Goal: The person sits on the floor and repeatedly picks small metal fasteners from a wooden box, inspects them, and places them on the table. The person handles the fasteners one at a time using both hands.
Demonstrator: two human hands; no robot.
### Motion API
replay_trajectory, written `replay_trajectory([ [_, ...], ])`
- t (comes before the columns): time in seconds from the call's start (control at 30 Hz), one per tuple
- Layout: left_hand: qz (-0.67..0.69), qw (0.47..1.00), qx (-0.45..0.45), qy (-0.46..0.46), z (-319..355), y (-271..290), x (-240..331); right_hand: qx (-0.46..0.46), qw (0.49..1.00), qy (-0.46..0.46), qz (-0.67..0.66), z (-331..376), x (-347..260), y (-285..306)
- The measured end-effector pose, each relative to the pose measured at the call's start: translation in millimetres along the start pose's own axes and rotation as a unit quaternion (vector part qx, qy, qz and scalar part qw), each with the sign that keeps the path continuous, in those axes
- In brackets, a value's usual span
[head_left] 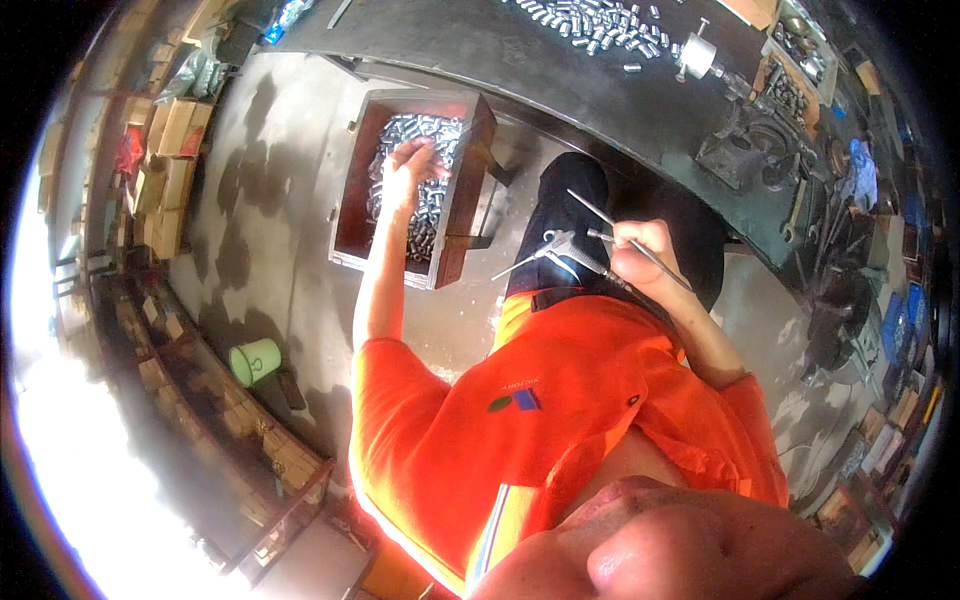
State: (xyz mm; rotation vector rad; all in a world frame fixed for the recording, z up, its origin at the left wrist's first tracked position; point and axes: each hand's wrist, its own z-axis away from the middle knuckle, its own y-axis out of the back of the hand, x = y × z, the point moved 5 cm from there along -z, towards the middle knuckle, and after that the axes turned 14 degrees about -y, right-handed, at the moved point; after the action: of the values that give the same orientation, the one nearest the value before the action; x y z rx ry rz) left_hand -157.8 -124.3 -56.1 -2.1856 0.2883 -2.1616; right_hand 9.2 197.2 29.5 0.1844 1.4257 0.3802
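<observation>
Concrete floor, dark workbench [600, 90]; left hand [405, 170] closing on metal pieces [425, 150], right hand [640, 255] gripping rods [610, 215].

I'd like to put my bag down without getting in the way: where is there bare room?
Bare concrete floor lies between the red crate and the stacked cartons. The dark workbench is bare near its front edge; metal cylinders and tools crowd the rest.

Shirt [560, 400]: bright orange, small dark green and blue patch on the chest, pale stripe low on the front. Trousers [590, 220]: black. Box [455, 200]: dark red-brown, full of shiny silver metal sleeves [425, 135]. Workbench [600, 90]: dark grey-black, more silver sleeves on it. Floor [270, 180]: grey concrete with dark blotches. Cup [256, 361]: light green. Air gun [565, 250]: silver.
</observation>
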Motion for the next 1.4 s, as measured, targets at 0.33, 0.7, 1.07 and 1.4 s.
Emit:
replay_trajectory([
  [0.33, 0.283, 0.928, -0.202, 0.134, 89.2, -156.7, 23.2, -0.035, 0.996, 0.075, -0.032, -13.9, -33.2, -4.7],
  [0.7, 0.154, 0.964, -0.202, 0.079, 92.6, -168.2, 35.2, 0.004, 0.996, 0.087, 0.028, -19.3, -35.9, -2.6],
  [1.07, 0.036, 0.966, -0.250, -0.056, 90.0, -182.7, 61.2, 0.074, 0.992, 0.096, -0.023, -19.2, -31.8, -5.4],
  [1.4, -0.028, 0.970, -0.229, -0.073, 69.9, -173.1, 46.9, 0.006, 0.984, -0.095, -0.148, -15.9, 15.1, 0.6],
])
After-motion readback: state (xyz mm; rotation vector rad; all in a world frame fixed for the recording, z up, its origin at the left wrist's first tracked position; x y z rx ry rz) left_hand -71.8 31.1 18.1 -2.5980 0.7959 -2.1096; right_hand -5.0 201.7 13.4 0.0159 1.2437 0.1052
